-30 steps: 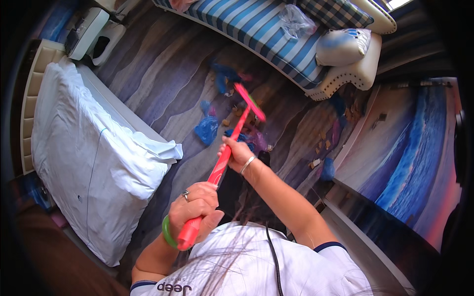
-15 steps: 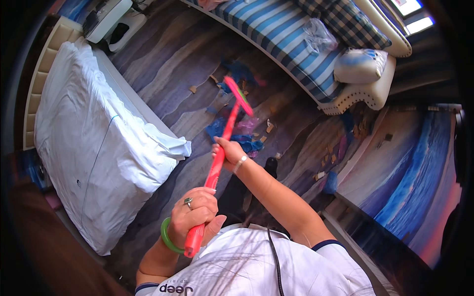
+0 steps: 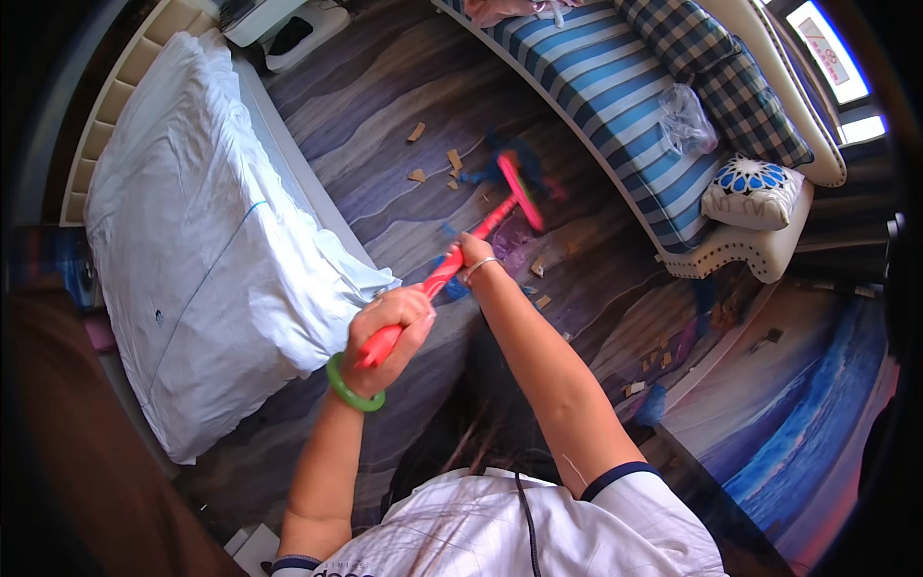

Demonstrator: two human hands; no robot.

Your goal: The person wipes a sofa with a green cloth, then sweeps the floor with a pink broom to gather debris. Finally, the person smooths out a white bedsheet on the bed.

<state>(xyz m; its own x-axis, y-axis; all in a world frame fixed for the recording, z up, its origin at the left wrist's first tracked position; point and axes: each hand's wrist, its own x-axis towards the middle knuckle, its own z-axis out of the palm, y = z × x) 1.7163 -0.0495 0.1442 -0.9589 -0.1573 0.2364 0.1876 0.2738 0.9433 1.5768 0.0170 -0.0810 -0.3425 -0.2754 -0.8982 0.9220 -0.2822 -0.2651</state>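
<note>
A red broom with a narrow pink crosswise head slants away from me over the floor. My left hand, with a green bangle at its wrist, is wrapped round the rear end of the handle. Farther along the shaft, my right hand grips it too. Beside and beyond the broom head lies a crumpled dark blue plastic bag, partly behind it. A purple plastic bag lies just nearer to me. Small brown cardboard scraps are scattered to the left of the head.
A bed with a white sheet stands on the left. At the right are a striped sofa and a flat panel with a sea picture. More scraps and a blue bag lie near that panel's edge.
Both hands have moved forward with the broom, and its head has shifted to the right across the bags. The whole view has swung a little, showing more of the scraps on the left.
</note>
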